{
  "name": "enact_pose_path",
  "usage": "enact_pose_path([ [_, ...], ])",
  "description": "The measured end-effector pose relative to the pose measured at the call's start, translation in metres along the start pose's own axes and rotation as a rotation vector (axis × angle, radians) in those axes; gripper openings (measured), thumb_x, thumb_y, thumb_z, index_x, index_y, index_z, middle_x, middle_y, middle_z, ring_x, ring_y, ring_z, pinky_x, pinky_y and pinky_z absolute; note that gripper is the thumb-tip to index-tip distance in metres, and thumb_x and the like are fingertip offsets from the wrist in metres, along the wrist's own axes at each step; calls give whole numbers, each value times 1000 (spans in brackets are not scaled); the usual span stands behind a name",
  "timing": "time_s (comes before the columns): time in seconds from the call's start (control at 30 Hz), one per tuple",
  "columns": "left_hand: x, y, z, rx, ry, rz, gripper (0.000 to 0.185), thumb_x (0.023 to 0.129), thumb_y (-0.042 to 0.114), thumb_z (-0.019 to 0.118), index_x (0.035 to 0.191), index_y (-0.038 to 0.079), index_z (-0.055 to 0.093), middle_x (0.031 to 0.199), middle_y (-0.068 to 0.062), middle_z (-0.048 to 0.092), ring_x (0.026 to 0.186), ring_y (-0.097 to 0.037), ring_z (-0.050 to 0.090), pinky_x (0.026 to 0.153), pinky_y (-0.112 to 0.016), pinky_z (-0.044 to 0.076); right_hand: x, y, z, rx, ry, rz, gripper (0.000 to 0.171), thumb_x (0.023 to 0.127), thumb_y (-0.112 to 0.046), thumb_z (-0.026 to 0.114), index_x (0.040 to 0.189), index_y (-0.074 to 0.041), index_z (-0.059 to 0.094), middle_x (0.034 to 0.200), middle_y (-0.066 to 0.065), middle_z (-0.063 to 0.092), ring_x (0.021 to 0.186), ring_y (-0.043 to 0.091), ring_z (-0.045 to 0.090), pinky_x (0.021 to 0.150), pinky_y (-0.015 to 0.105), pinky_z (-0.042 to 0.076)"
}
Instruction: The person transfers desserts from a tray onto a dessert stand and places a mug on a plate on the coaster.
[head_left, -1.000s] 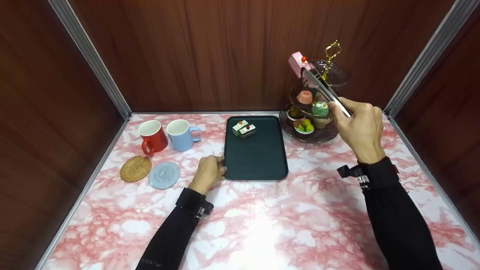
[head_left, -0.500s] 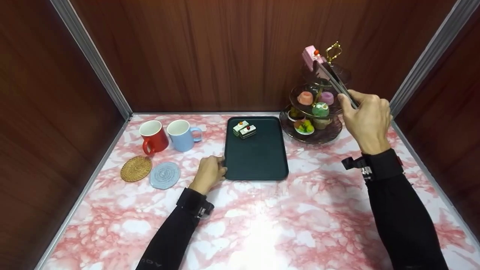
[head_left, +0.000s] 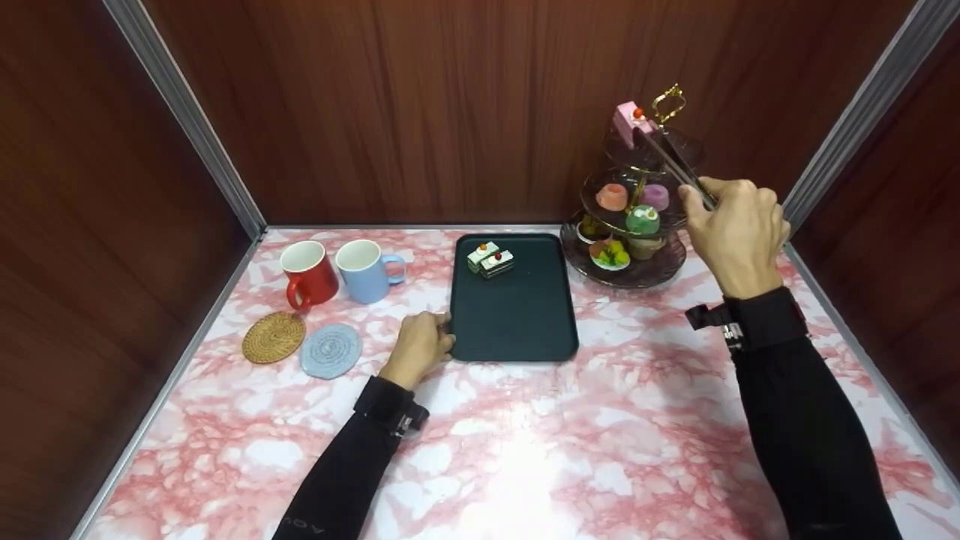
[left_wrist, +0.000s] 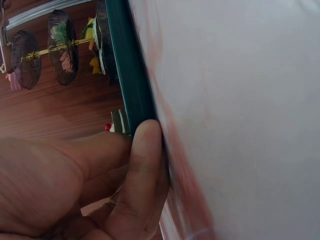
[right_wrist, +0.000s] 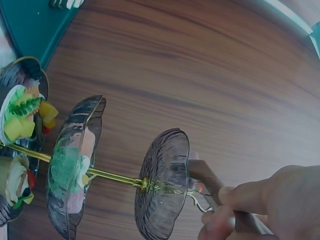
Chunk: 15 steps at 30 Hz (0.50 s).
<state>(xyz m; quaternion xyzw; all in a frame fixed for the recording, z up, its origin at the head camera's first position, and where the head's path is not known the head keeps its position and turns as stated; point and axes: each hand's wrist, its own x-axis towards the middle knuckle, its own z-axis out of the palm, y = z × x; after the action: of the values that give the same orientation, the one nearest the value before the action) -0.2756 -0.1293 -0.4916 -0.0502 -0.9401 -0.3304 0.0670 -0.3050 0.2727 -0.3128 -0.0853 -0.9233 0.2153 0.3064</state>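
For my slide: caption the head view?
Right hand lifts tongs holding pink cake over tiered stand; left hand steadies tray.

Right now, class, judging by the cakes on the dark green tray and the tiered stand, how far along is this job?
Done: two small layered cakes lie on the dark green tray. In hand: the right hand grips metal tongs holding a pink cake slice at the top plate of the three-tier glass stand; the left hand holds the tray's edge. Left: the pink slice isn't yet released.
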Motion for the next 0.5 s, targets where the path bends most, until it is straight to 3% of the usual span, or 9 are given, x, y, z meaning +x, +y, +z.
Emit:
enact_pose_path([
  [0.13,1,0,0,6,12,12,35,80,11,68,115,7,66,78,-2,66,80,-17,62,71,-25,53,1,-2,-2,-17,-21,3,50,83,-64,48,118,-32,63,118,12,63,99,46,58,63,60,38],
  [0.33,1,0,1,-19,-5,-16,36,81,12,67,117,8,65,79,-2,65,80,-16,63,62,-22,53,2,-3,-3,-33,-27,0,51,83,-62,49,119,-29,63,115,13,65,95,46,59,59,58,37],
  [0.5,2,1,1,-19,-19,-33,38,81,12,67,119,9,64,78,-2,65,80,-16,64,61,-21,53,1,-2,-4,-34,-14,-1,50,83,-61,49,119,-29,64,114,13,66,94,47,60,62,59,38],
])
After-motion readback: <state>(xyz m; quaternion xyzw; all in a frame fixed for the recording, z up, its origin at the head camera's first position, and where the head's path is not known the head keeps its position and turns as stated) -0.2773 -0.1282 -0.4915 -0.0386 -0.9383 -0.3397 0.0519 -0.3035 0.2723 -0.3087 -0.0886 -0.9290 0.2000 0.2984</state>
